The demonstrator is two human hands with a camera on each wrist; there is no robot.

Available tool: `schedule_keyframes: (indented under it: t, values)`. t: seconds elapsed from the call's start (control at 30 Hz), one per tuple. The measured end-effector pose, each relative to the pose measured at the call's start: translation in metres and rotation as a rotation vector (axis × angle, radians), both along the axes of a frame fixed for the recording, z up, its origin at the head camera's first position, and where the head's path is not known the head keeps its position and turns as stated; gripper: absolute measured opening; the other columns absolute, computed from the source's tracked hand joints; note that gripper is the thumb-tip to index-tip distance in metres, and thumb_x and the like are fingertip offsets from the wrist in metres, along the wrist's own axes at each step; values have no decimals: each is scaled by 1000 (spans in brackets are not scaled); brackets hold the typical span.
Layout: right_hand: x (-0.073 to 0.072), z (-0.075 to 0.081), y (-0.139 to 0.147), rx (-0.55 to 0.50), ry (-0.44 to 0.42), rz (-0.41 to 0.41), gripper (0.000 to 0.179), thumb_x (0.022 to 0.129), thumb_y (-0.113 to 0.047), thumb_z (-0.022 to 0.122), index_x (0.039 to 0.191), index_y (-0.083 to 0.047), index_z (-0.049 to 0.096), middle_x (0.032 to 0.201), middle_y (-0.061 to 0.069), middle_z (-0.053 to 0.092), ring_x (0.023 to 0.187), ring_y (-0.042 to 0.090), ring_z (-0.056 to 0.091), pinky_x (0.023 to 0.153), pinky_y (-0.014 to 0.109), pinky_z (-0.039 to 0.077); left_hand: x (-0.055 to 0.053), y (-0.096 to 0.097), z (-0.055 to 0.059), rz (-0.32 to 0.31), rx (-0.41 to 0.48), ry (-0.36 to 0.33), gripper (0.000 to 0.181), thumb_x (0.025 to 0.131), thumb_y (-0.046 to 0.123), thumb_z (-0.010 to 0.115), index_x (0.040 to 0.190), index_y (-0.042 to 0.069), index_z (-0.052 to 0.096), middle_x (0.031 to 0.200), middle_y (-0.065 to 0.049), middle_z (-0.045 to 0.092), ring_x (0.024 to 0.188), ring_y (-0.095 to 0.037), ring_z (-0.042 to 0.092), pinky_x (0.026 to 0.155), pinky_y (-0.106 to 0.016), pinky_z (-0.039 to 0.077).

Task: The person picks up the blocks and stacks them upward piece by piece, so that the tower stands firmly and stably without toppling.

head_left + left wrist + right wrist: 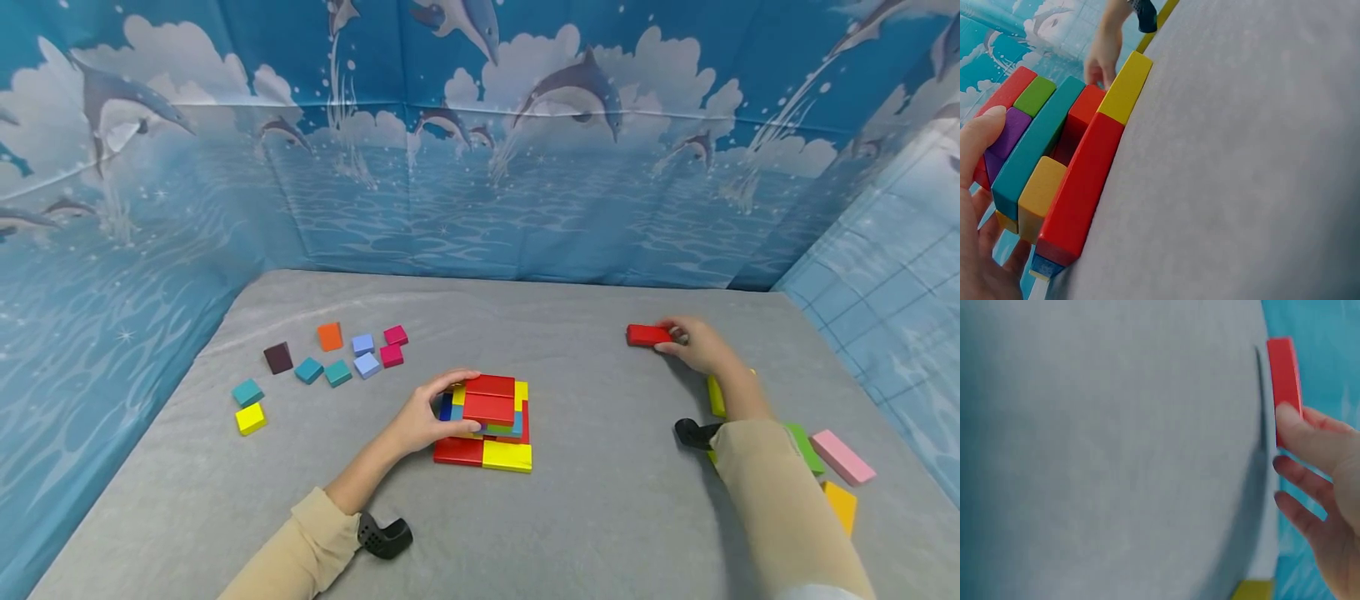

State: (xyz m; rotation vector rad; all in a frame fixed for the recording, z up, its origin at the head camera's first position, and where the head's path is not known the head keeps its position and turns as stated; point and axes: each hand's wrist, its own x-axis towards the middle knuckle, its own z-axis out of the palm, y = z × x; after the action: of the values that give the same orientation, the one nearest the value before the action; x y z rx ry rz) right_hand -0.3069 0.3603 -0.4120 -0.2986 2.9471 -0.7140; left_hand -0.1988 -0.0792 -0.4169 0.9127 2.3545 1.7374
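A layered stack of coloured wooden blocks (491,408) stands mid-table, with red blocks on top and a red and a yellow block at its front base. My left hand (431,414) holds the upper part of the stack from its left side, thumb at the front and fingers behind. In the left wrist view, the thumb (984,134) lies against the upper layers beside a purple block (1011,132) and a teal block (1038,150). Toward the far right, my right hand (699,343) pinches a red block (647,335) by one end. In the right wrist view, that block (1284,372) appears slightly above the cloth.
Several small blocks, including an orange one (329,336) and a yellow one (251,418), lie scattered at the left. Under and beside my right forearm are a green block (806,450), a pink block (843,457) and an orange-yellow block (840,506). A dolphin-print curtain (480,208) borders the table.
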Motion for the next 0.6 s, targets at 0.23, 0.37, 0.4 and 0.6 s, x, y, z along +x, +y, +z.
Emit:
schedule_keyframes:
  t: [0.23,0.37,0.4,0.6]
  values:
    - [26,24,-59,-222,101,198,39,85,-16,65,117,3,53,111,18,55,95,29,51,82,45,44,-1,1,-1,1,-3,7,57,77,2,69,129,2,47,131,-17,47,117,-30,43,94,-48,39]
    - [50,33,-102,-327,156,317,34,82,-13,69,112,-2,58,105,10,59,88,20,53,77,37,46,0,2,0,1,-5,14,56,77,2,69,129,1,47,131,-17,47,118,-30,42,95,-49,38]
    - [57,35,-113,-344,163,340,34,81,-13,70,111,-3,59,103,8,60,87,19,53,77,35,47,0,2,0,1,-5,17,56,77,2,69,129,1,47,131,-17,46,118,-31,42,95,-49,38]
    - [88,38,-164,-387,173,406,34,78,-16,73,108,-6,62,100,3,61,84,20,55,75,34,48,-1,2,-1,-4,8,24,56,77,2,69,129,1,48,131,-16,47,119,-29,42,96,-49,38]
